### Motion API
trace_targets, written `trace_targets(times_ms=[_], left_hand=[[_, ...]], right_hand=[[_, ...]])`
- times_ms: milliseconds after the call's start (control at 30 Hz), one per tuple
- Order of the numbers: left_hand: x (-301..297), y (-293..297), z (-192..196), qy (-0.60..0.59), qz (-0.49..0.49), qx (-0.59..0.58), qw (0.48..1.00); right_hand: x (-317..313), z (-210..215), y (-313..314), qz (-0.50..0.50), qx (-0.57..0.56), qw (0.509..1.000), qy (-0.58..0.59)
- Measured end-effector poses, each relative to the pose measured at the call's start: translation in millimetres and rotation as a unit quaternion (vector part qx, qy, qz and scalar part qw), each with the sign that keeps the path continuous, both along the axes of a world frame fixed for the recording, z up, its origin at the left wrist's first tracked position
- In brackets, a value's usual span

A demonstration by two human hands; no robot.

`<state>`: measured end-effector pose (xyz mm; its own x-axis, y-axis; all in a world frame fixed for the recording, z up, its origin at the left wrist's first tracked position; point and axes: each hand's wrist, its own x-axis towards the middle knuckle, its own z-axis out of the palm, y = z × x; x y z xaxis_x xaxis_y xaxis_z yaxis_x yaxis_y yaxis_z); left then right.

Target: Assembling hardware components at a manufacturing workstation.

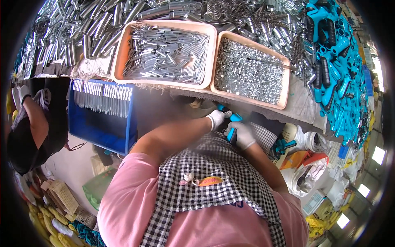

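Observation:
Both of my hands wear white gloves and are close together in front of my checked apron, just below the bench edge. My left hand [218, 119] is closed on a teal and black tool handle [235, 117]; its fingers partly hide the handle. My right hand [242, 135] is curled round a teal part with a dark section, which pokes out by the thumb. Whether both hands grip one tool or two separate pieces I cannot tell. Above them on the bench stand a tray of metal pins [168, 82] and a tray of small metal pieces [250, 99].
A thin rod [271, 63] lies across the right tray. Teal and black handles [335, 66] pile up at right; metal tubes [117, 14] and springs cover the back. At left hangs a blue bin [101, 140] with upright metal blades [103, 99]. Another person's arm [35, 119] shows far left.

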<state>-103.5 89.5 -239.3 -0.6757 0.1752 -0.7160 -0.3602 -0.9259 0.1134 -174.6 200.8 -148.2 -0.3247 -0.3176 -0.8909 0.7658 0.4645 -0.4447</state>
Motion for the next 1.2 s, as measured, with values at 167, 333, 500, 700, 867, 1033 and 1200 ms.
trace_targets(times_ms=[167, 333, 500, 700, 867, 1033, 1200], left_hand=[[-0.8, 1.8, -28.1, -0.033, 0.000, -0.022, 0.999], [3.9, 10.2, -45.4, 0.002, -0.102, -0.244, 0.964], [0.1, 2.7, -35.5, -0.005, -0.045, -0.151, 0.988], [5.4, -15.6, -1.7, -0.071, 0.034, -0.045, 0.996], [3.6, -56.4, 73.9, -0.149, -0.136, -0.177, 0.963], [26.8, -48.5, 1.3, 0.022, -0.386, -0.704, 0.596], [9.7, -48.3, 67.2, -0.003, -0.435, -0.660, 0.613]], right_hand=[[1.9, -5.3, -11.3, -0.033, 0.003, 0.999, -0.022], [1.5, 2.8, 3.7, 0.081, -0.017, 0.994, 0.065], [-3.1, -8.1, 2.7, -0.002, 0.001, 1.000, 0.010], [2.0, -5.0, -50.6, 0.167, -0.049, 0.956, 0.235], [-40.7, -80.2, -97.3, 0.410, -0.049, 0.862, 0.295], [-26.4, 6.3, -107.5, 0.247, -0.049, 0.966, 0.057], [-10.1, 5.2, -108.0, 0.248, -0.063, 0.965, 0.058]])
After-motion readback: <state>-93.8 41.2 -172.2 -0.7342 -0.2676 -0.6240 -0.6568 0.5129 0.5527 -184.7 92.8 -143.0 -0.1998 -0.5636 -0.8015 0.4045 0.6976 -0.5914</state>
